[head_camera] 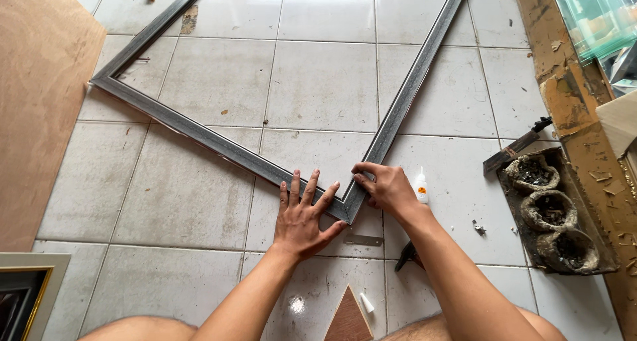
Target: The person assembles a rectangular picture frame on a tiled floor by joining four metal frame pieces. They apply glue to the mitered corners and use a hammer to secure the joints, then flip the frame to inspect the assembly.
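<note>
Two hands press the near corner of a grey picture frame lying flat on the tiled floor. Left hand spread open, palm down on the corner. Right hand curled, fingertips pinching the frame's right rail. Small glue bottle just right.

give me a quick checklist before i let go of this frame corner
1. Corner joint closed: the two grey mouldings of the frame meet in a point under the hands; ok as far as it shows.
2. Left hand lies flat on the left moulding, pinning it to the tile floor: ok.
3. Right hand pinches the right moulding near the corner: ok.
4. Glue set in the joint: cannot tell.
5. Glue bottle stands capless beside the right hand, close enough to knock: not ok.
6. Metal plate lies loose on the floor just below the corner, not on the joint: not ok.
</note>
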